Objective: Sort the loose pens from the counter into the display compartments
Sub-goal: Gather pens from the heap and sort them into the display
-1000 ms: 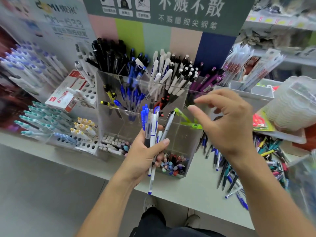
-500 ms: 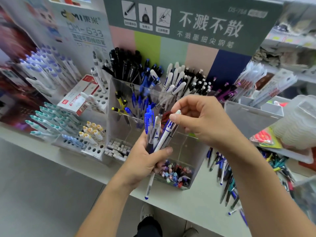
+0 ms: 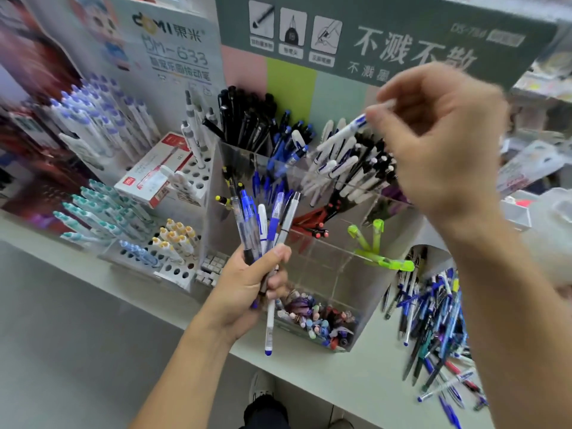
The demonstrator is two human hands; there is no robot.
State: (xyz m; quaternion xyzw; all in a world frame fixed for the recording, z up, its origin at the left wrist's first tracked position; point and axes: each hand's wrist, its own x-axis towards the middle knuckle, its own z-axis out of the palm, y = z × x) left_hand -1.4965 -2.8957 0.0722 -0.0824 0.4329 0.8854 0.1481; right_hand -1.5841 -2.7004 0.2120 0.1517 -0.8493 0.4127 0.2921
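White pen (image 3: 342,136) has gone up from the bunch (image 3: 266,224), pinched by the right hand (image 3: 439,144). Left hand (image 3: 247,283) grips the smooth plastic bunch.

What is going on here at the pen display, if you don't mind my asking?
A person is sorting loose pens into a clear display organizer. The left hand grips a bunch of pens, mostly blue and white. The right hand pinches a single white pen with blue trim above the compartment of white pens at the back. A pile of loose pens lies unsorted on the counter to the right of the organizer.
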